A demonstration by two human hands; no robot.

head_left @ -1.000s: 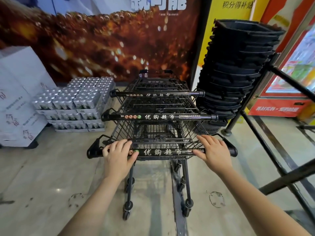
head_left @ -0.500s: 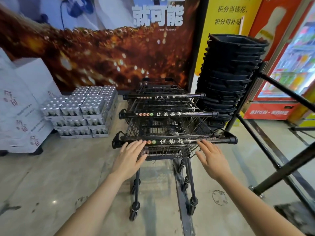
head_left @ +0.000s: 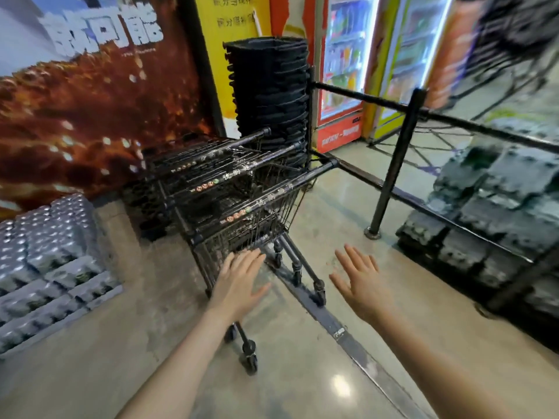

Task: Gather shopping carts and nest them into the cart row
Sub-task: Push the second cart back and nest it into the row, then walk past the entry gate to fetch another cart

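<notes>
Three black wire shopping carts stand nested in a row (head_left: pixel 223 189) against the brown poster wall. The nearest cart's handle bar (head_left: pixel 263 198) runs from lower left to upper right. My left hand (head_left: pixel 239 279) hovers open just below that cart's basket, fingers spread, touching nothing. My right hand (head_left: pixel 360 279) is open too, over the floor to the right of the cart wheels (head_left: pixel 317 294). The whole view is blurred by motion.
A tall stack of black baskets (head_left: pixel 269 95) stands behind the carts. Shrink-wrapped can packs (head_left: pixel 45 252) lie at left. A black rail barrier (head_left: pixel 396 164) fences the right, with dark packs (head_left: pixel 496 213) behind it and lit drink fridges (head_left: pixel 344 68) at the back.
Both hands have come off the nearest cart's handle and drawn back, open. The view has swung right and away, so the cart row now sits left of centre.
</notes>
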